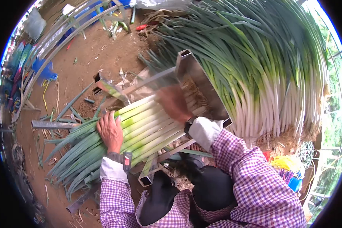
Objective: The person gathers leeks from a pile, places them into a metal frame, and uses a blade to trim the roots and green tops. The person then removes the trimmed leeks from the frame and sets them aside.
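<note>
A row of leeks lies side by side across a metal frame, with white ends toward the frame's upright plate and green leaves hanging off to the left. My left hand rests on top of the leeks where green turns to pale, its fingers laid out flat and close together. Over the white ends is my right hand, smeared by motion; its fingers and anything in them cannot be made out. A dark band circles each wrist, and the left one carries a small black-and-red device.
A large heap of leeks fills the right, roots facing me. Coloured ties lie at the lower right. Leaf scraps litter the dirt floor. A blue plastic piece and a curved railing are at the left.
</note>
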A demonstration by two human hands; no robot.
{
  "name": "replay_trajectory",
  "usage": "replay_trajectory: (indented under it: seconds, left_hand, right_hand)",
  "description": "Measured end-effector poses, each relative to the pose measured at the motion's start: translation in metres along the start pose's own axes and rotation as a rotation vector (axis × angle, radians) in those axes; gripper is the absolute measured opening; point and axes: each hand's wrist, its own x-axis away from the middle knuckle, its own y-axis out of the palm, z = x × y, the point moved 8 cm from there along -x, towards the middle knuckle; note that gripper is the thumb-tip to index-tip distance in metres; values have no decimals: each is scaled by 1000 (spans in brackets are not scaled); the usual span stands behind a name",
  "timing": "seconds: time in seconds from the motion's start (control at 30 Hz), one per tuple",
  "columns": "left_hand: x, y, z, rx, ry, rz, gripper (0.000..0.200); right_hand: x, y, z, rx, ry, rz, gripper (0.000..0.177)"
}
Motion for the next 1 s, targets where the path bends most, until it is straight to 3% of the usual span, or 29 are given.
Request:
replay_trajectory:
  seconds: [0.27,0.33,0.53,0.6,0.8,0.9,0.93,1.0]
  left_hand:
    - [-1,12,-3,-16,-66,-180,41]
    - [1,16,-2,-24,-53,-174,43]
    - [9,21,-1,-141,-49,-183,46]
    - [13,16,4,-156,-26,-98,44]
    - [15,14,8,-230,-21,-50,40]
    - [16,12,11,-253,-13,-33,38]
    - [18,12,10,-252,-16,-34,38]
    - [17,14,9,-244,-21,-31,38]
  right_hand:
    - [2,4,2,42,67,16,37]
    - [3,9,5,86,110,-15,41]
    - [12,6,5,31,112,153,39]
    - [11,6,4,73,100,166,38]
    - [7,-7,-4,12,133,-46,54]
    - [26,27,3,-457,93,58,59]
    - [28,-44,-29,-405,150,-95,51]
    - [57,-104,-50,-436,167,-127,43]
